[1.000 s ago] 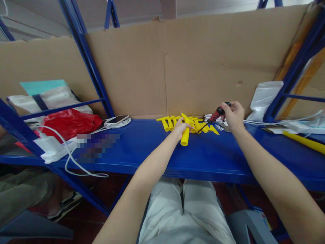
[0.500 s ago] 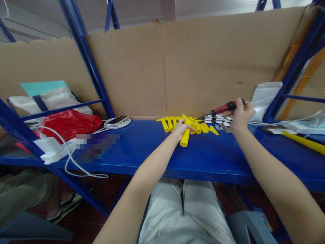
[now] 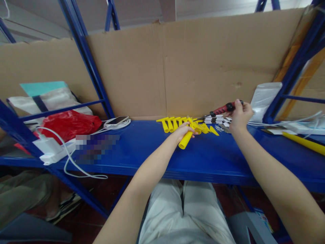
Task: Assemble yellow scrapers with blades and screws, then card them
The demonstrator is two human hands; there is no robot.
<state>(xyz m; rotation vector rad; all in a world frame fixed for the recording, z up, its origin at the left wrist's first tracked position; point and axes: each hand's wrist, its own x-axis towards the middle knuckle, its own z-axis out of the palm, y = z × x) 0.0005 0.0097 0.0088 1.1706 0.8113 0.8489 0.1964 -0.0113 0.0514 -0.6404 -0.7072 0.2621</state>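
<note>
My left hand (image 3: 183, 131) is closed around a yellow plastic handle (image 3: 186, 140), its hollow round end toward me. In my right hand (image 3: 240, 114) is a red and black screwdriver (image 3: 222, 109), gripped near the butt of its handle. Its thin shaft slants down left to the far end of the yellow handle; whether the tip touches a screw cannot be seen. Several more yellow T-shaped handles (image 3: 170, 126) stand in a row behind my left hand. Small yellow wedge-like pieces (image 3: 213, 130) and a stack of white and black strips (image 3: 213, 119) lie to the right.
The blue shelf (image 3: 142, 152) is backed by cardboard (image 3: 203, 67). At left are a phone (image 3: 116, 121), a red plastic bag (image 3: 72, 125) and a white power strip (image 3: 57, 154) with cables. A long yellow piece (image 3: 304, 142) lies at right. Another person's leg (image 3: 27, 193) shows lower left.
The yellow handle in my left hand has tilted, its near end swinging slightly left and toward me. My right hand and the screwdriver have shifted slightly left and down.
</note>
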